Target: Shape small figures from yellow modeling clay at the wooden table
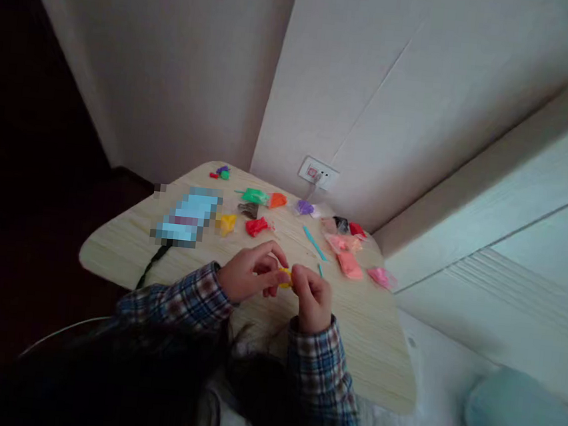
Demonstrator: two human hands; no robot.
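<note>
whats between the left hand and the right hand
A small yellow piece, at the fingertips of the left hand and right hand, as the head view shows.

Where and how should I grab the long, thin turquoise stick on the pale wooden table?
Probably pinch the long, thin turquoise stick at its middle, across its narrow width, coming from above and the near side. It lies flat and slanted on the pale wooden table, its near end closest to the right hand.
</note>
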